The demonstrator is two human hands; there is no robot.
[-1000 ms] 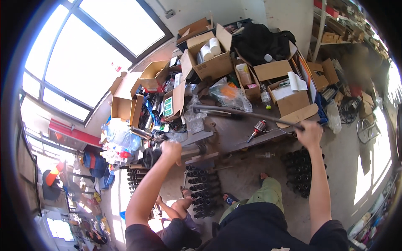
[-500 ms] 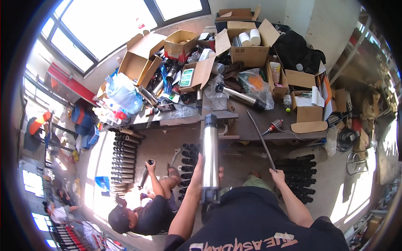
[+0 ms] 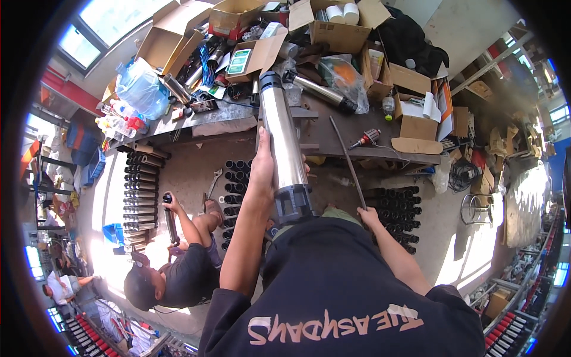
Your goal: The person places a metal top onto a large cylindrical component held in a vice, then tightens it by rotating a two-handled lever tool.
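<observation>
In my left hand (image 3: 262,169) is a shiny steel cylinder (image 3: 284,146) with black ends, held upright in front of my chest. The fingers wrap round its middle, and the lower black end, with slots and ribs, is close to my shirt. My right hand (image 3: 369,218) grips the lower end of a long dark rod (image 3: 348,157). The rod slants away to the left, its far end over the workbench (image 3: 380,143). A similar steel cylinder (image 3: 324,92) with black ends lies on the bench beyond the one I hold.
A co-worker (image 3: 178,273) crouches at my left, holding a dark tube (image 3: 171,220). Rows of black tubes (image 3: 398,208) stand on the floor to the right, with more tubes (image 3: 141,184) at left. A red-and-black tool (image 3: 366,138) and cardboard boxes (image 3: 339,33) crowd the bench.
The view has tipped, so the bench now appears higher and further left. The steel cylinder looks larger and leans more to the left at its top. Both hands keep their holds.
</observation>
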